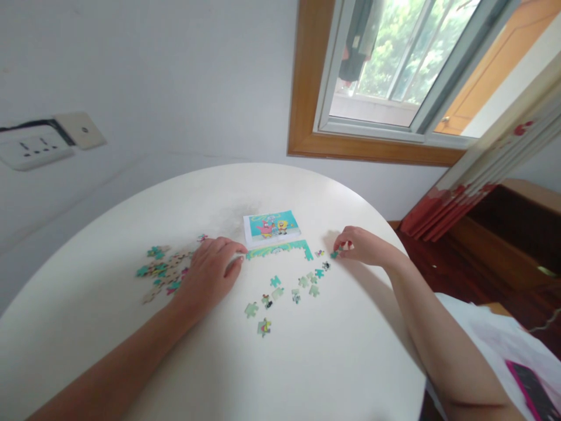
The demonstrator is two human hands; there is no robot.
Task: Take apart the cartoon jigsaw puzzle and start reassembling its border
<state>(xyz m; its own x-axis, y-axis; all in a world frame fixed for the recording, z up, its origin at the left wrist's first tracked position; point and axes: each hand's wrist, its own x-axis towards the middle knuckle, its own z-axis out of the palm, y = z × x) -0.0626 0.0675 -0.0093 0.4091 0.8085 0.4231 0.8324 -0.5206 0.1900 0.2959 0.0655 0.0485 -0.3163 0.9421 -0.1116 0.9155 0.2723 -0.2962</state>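
Note:
My right hand (pixel 363 245) pinches a small teal puzzle piece (pixel 335 255) at the table surface, right of the joined puzzle strip (pixel 280 249). The strip forms a top edge with a short corner turning down at its right end. My left hand (pixel 214 270) lies palm down, thumb apart, its fingertips by the strip's left end. Part of a pile of loose pieces (pixel 160 270) is hidden behind that hand. Just above the strip lies a picture card (pixel 272 227) showing a pink and a yellow cartoon figure. Several loose pieces (pixel 277 293) are scattered below the strip.
The round white table (pixel 210 374) stands against a wall with a socket (pixel 37 147) at left. A wood-framed window (pixel 379 143) is beyond it, with a red and white curtain (pixel 456 193) at right. A pink-edged phone (pixel 532 386) lies on white cloth beside the table.

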